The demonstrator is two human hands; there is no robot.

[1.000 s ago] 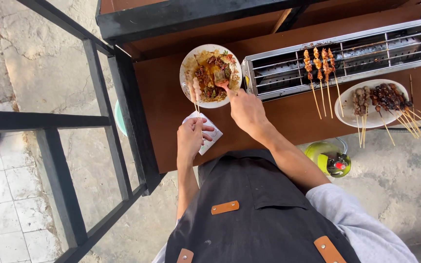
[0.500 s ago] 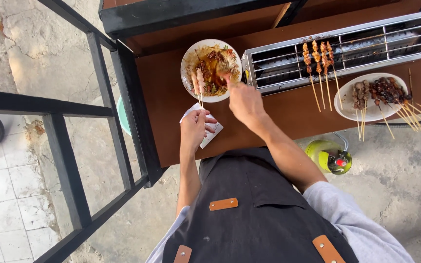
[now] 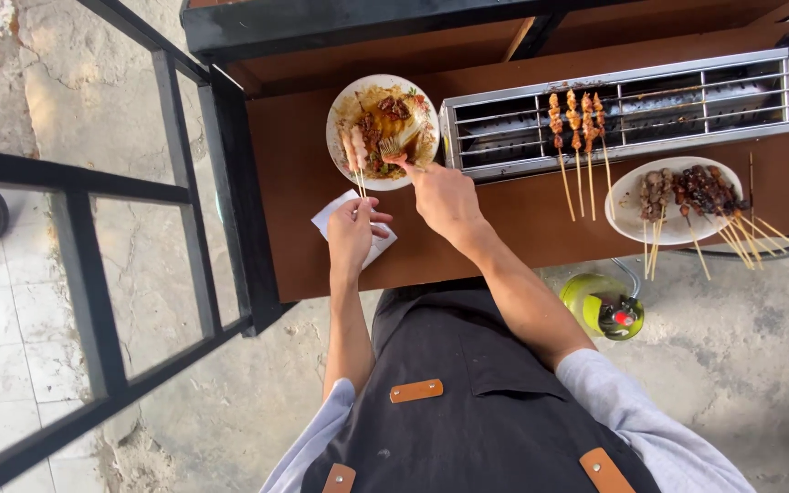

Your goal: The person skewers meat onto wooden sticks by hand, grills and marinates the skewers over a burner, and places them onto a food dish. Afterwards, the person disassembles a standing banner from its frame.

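Left hand: your left hand is pinched shut on the bare ends of the raw skewers, fingers closed round the sticks just below the plate's rim, over the white napkin on the counter.
Right hand: your right hand is clamped on the handle of a fork, its tines down in the sauce.
Skewers in hand: their meat ends lie on the left side of the white sauce plate, touching the brown sauce; the sticks run off the near rim to your fingers.
Sauce plate: on the brown counter, just left of the grill, holding sauce and darker chunks.
Grill: the metal grill carries three skewers on the grill at its left end, sticks hanging over the front edge.
Cooked plate: the second plate sits right of you, near the grill's front, piled with dark cooked skewers.
Below: a green gas bottle stands on the floor under the counter.
Step in hand: by the look of it, coating the raw skewers, fork pushing sauce over the meat.
Hedge: whether the tines actually touch the meat is too small to tell.
Next move calls for: keeping the pinch firm and rolling the sticks so the far side gets sauce too.
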